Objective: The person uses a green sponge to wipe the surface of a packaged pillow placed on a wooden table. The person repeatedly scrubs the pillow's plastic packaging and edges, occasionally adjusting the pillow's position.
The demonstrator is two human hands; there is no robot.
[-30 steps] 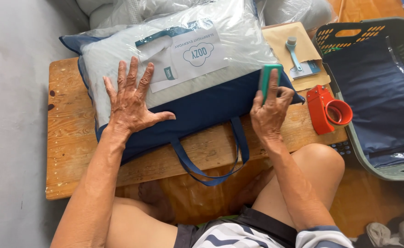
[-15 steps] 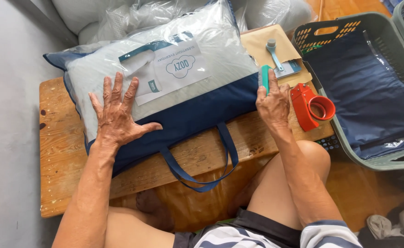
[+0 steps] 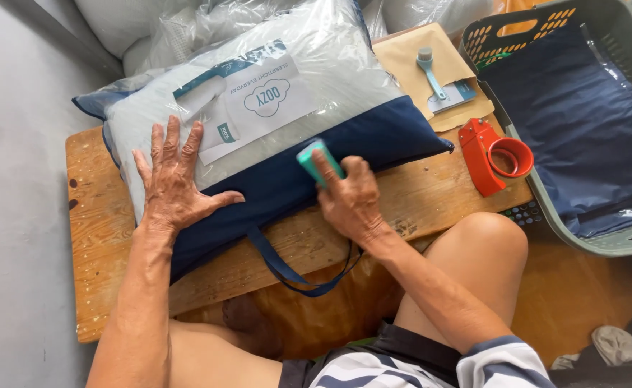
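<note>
A pillow in a clear plastic bag with a navy blue fabric base [image 3: 258, 122] lies across a low wooden bench [image 3: 416, 201]. My left hand [image 3: 176, 179] rests flat on the bag's left part, fingers spread, holding nothing. Over the navy base near the middle, my right hand [image 3: 348, 197] grips a small teal block [image 3: 317, 161] that presses on the fabric. A navy carry strap [image 3: 294, 276] hangs over the bench's front edge.
A red tape dispenser [image 3: 495, 154] stands on the bench's right end. Behind it lies a tan envelope [image 3: 409, 61] with a small teal brush [image 3: 431, 72]. A grey-green laundry basket [image 3: 603, 241] holding navy fabric stands at the right. More bagged pillows [image 3: 187, 25] lie behind.
My right hand has slid with the teal block from the bag's right end leftward to the middle of the navy base. The left hand stays flat on the bag.
</note>
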